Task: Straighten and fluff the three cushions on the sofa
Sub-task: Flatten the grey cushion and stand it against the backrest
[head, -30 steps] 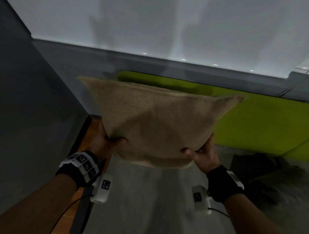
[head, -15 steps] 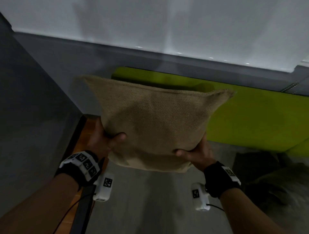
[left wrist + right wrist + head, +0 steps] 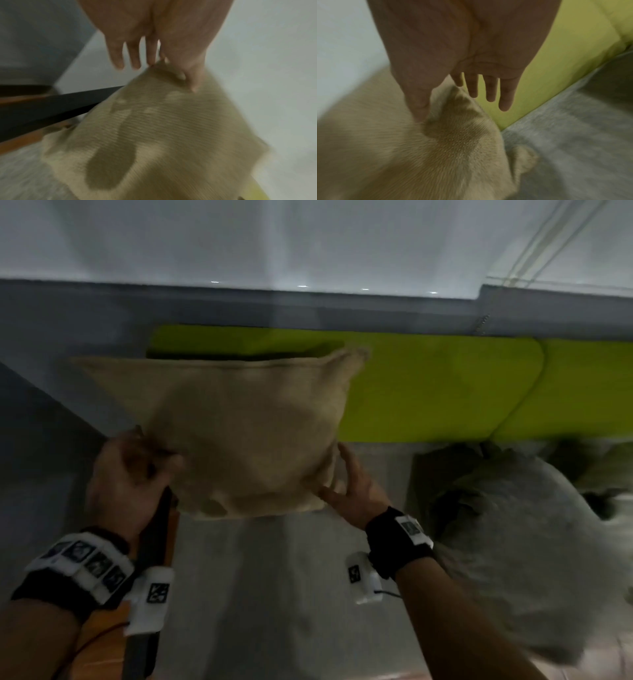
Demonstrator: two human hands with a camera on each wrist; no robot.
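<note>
Cushion [image 3: 246, 429] between two flat hands

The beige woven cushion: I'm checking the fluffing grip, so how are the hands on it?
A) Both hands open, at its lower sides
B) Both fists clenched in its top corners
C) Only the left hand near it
A: the left hand and right hand flank the beige woven cushion low down, fingers straight.
</note>
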